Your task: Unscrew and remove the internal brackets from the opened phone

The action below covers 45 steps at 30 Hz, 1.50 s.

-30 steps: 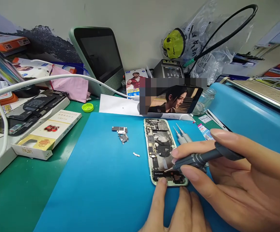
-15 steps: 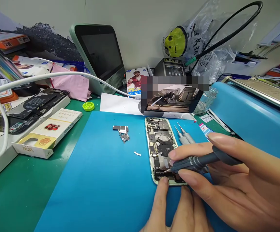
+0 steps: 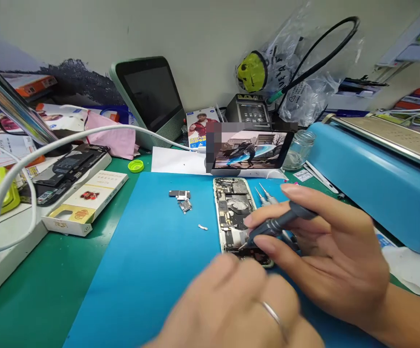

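Observation:
An opened smartphone (image 3: 236, 208) lies face up on the blue mat (image 3: 152, 270), its inner parts exposed. My right hand (image 3: 326, 251) is closed on a dark grey screwdriver (image 3: 273, 227), whose tip points down at the lower part of the phone. Over the phone's bottom edge is my left hand (image 3: 239, 299), curled, blurred and wearing a ring; its fingertips are hidden. Two thin metal screwdrivers (image 3: 262, 192) rest to the right of the phone. On its left lie small shielded parts (image 3: 184, 200) and a little metal bracket (image 3: 202, 227).
A propped phone (image 3: 251, 150) plays a video behind the mat. A white cable (image 3: 97, 128) arches over the left side, above another opened phone (image 3: 68, 169) and a cardboard box (image 3: 90, 200). A glass jar (image 3: 300, 147) and a large blue object (image 3: 369, 193) stand right.
My left hand has lifted its fingers from the phone's lower edge and curled, moving left. The screwdriver tip has shifted slightly up and left. The camera view has tilted a little.

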### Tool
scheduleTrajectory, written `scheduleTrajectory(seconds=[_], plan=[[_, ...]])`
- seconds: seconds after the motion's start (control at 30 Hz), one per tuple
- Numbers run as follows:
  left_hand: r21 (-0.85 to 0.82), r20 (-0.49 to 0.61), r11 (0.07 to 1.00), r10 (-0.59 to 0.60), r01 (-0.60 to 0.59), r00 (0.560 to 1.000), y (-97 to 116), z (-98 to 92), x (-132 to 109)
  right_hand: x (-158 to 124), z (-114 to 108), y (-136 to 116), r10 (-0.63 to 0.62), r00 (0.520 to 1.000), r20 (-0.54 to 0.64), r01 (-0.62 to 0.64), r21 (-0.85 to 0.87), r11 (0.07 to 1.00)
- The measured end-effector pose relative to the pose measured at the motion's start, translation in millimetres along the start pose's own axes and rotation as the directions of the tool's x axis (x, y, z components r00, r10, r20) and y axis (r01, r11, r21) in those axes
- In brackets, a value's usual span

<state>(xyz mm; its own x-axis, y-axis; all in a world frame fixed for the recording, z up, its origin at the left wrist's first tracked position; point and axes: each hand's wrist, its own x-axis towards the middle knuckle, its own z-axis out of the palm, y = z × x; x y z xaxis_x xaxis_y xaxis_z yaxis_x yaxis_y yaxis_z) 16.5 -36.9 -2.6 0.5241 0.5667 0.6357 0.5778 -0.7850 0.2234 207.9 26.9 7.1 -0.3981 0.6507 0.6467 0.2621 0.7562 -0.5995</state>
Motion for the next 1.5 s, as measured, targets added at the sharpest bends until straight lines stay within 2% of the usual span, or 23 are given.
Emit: scheduleTrajectory(seconds=[0.03, 0.1, 0.17, 0.27, 0.37, 0.57, 0.77, 0.97, 1.07, 1.13, 1.27, 1.37, 1.5], plan=[[-0.021, -0.003, 1.000, 0.000, 0.000, 1.000, -5, -8.2, 5, 0, 2, 2, -0.012, 1.000, -0.015, 0.013, 0.020, 1.000], [-0.004, -0.005, 0.994, -0.109, 0.108, 0.994, -13, -21.2, 13, -1, 5, 3, -0.047, 0.998, -0.049, 0.049, 0.041, 0.998], [-0.010, 0.047, 0.978, -0.206, 0.207, 0.977, -18, -26.3, 16, -2, 5, 3, -0.083, 0.994, -0.071, 0.086, 0.048, 0.995], [-0.032, 0.117, 0.955, -0.290, 0.296, 0.950, -22, -20.1, 10, -3, 4, 0, -0.122, 0.991, -0.060, 0.125, 0.043, 0.991], [-0.072, 0.157, 0.938, -0.324, 0.338, 0.933, -25, -10.3, 3, -3, 3, -2, -0.157, 0.987, -0.019, 0.157, 0.014, 0.988], [-0.116, 0.163, 0.938, -0.306, 0.326, 0.938, -35, -6.9, 3, 2, 3, -4, -0.247, 0.969, 0.003, 0.247, -0.031, 0.969], [-0.108, 0.145, 0.943, -0.299, 0.316, 0.943, -35, -4.7, 6, 4, -1, -4, -0.253, 0.967, 0.027, 0.255, -0.073, 0.964], [-0.164, 0.222, 0.917, -0.324, 0.363, 0.919, -37, -4.0, 5, 1, -7, -5, -0.322, 0.943, 0.085, 0.329, -0.081, 0.941], [-0.171, 0.185, 0.922, -0.315, 0.347, 0.931, -37, -4.3, 6, 0, -14, -11, -0.332, 0.934, 0.132, 0.345, -0.086, 0.935], [-0.171, 0.158, 0.923, -0.319, 0.344, 0.935, -36, -4.8, 7, 1, -19, -15, -0.318, 0.936, 0.152, 0.336, -0.117, 0.934], [-0.171, 0.179, 0.910, -0.347, 0.377, 0.921, -35, -5.8, 8, 5, -30, -21, -0.189, 0.959, 0.213, 0.229, -0.187, 0.955], [-0.168, 0.206, 0.899, -0.368, 0.404, 0.907, -34, -6.1, 8, 3, -32, -17, -0.202, 0.972, 0.122, 0.222, -0.188, 0.957], [-0.169, 0.191, 0.895, -0.380, 0.412, 0.905, -34, -5.7, 7, -8, -29, -10, -0.201, 0.979, -0.020, 0.196, -0.156, 0.968]])
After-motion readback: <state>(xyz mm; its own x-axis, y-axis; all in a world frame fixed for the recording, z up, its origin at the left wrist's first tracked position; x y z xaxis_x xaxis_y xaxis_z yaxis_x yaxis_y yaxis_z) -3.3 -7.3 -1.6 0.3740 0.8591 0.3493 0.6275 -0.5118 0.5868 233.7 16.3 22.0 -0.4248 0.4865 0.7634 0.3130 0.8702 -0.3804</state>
